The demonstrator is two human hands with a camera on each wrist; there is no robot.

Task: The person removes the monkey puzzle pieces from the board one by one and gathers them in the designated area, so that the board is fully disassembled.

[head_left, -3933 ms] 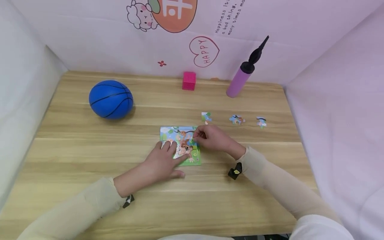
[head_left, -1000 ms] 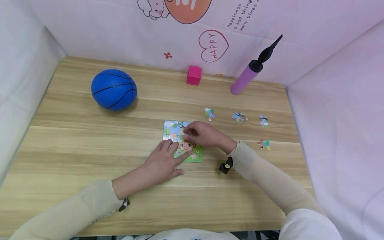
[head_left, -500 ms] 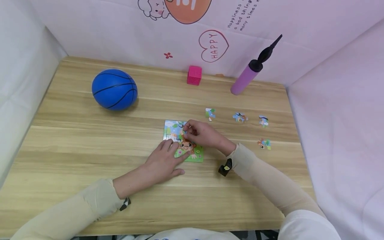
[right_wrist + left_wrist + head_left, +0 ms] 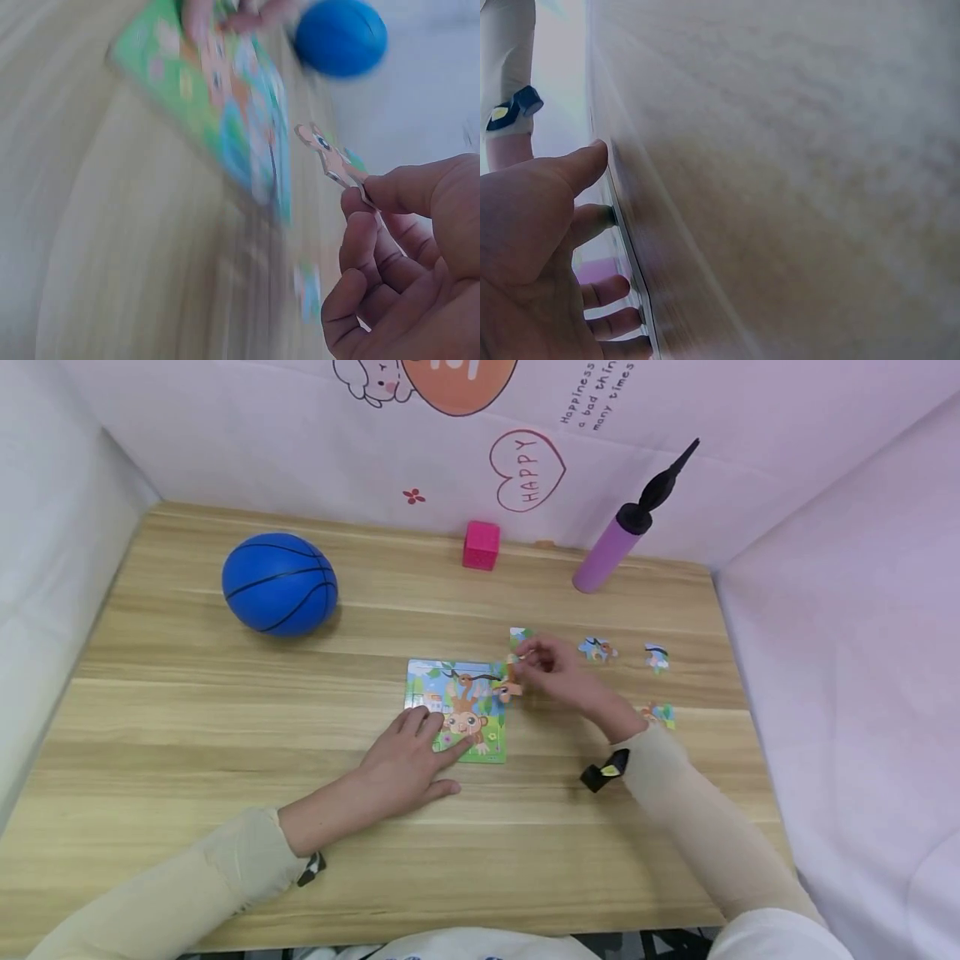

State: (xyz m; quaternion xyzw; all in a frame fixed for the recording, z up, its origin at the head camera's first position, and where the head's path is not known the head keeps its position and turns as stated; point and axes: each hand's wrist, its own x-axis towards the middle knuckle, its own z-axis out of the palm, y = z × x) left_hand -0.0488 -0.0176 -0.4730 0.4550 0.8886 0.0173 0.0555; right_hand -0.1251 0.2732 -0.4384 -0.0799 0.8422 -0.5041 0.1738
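My left hand point(image 4: 401, 764) rests with spread fingers on the near left part of a jigsaw puzzle board point(image 4: 489, 757) that shows a monkey under blue sky and green leaves. In the left wrist view, its fingertips point(image 4: 607, 291) lie along the board's thin edge. Just off the board's far right corner, my right hand point(image 4: 558, 675) pinches a puzzle piece point(image 4: 508, 690) between thumb and fingers. That piece point(image 4: 336, 159), printed with an eye and brown fur, is held up and tilted in the right wrist view. Part of the puzzle is hidden under my left fingers.
Loose puzzle pieces lie on the wooden table to the right: one point(image 4: 519, 634) partly behind my right hand, others point(image 4: 597, 649) point(image 4: 657, 657), and one point(image 4: 662, 715) by my right wrist. Behind stand a blue ball point(image 4: 280, 585), a pink cube point(image 4: 481, 545) and a purple pump point(image 4: 606, 556).
My right hand has moved right off the board with the puzzle piece, uncovering the monkey picture. Since the oldest frame, another loose piece has appeared on the right. My left hand stays put.
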